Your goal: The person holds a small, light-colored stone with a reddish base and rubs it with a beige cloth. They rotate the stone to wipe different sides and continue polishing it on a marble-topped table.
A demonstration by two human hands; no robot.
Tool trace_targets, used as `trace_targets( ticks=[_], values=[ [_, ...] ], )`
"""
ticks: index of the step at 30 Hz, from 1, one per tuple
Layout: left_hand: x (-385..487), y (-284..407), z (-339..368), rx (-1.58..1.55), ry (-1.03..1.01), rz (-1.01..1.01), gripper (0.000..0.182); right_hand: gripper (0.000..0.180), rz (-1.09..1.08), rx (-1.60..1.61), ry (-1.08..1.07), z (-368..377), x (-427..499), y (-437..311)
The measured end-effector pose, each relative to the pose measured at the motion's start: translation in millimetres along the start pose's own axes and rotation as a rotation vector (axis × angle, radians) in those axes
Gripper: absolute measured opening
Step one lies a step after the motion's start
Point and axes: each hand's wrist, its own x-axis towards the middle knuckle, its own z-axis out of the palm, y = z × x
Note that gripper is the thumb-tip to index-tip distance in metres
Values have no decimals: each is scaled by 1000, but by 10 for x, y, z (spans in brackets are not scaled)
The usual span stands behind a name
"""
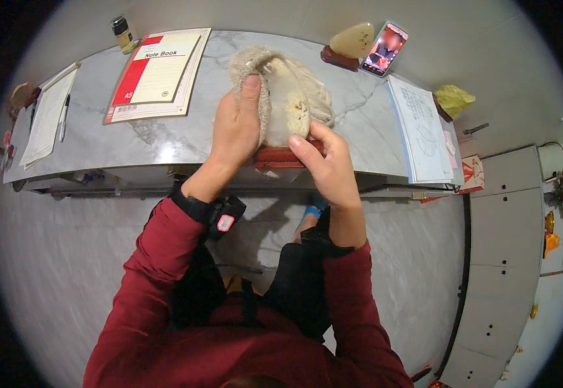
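Before me at the table's front edge is a pale, translucent polished stone (281, 111) with yellowish and dark specks on its right side. Its foot meets a reddish-brown stand (277, 157). Beige knitted cloth (316, 94) lies behind the stone and wraps round its left side. My left hand (239, 119) holds the cloth against the stone's left edge, thumb on top. With thumb and fingers, my right hand (327, 157) grips the lower right edge of the stone, close to the stand; its fingertips are partly hidden.
On the marbled table (165, 140) lie notebooks (160, 72), a paper pad (51, 116) and pens (63, 119) at left. A carved stone (354, 40), a lit phone (385, 48), sheets with a drawing (422, 131) and a yellow stone (454, 100) are at right. A jar (124, 36) stands behind.
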Motion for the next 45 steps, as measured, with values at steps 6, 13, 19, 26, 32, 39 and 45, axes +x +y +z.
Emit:
trace_targets(
  ticks=[6, 13, 19, 26, 32, 39, 45],
  values=[
    [-23, -87, 63, 156, -31, 274, 48, 23, -101, -223, 179, 43, 16, 17],
    [-79, -22, 81, 272, -315, 475, 69, 29, -111, -207, 366, -75, 107, 83],
    [-111, 17, 83, 228, -300, 382, 71, 24, -219, -364, 336, 77, 59, 87],
    [-45, -63, 13, 32, -259, 258, 79, 18, -335, -563, 273, 278, -26, -5],
    [-76, -30, 2, -28, -142, 112, 74, 16, -450, -648, 234, 335, -41, -54],
    [3, 141, -37, -178, 76, -45, 50, 14, -372, -474, 181, 333, -76, -11],
    [22, 242, -40, -274, 27, -233, 60, 20, -229, -214, 197, 250, -30, 105]
  ],
)
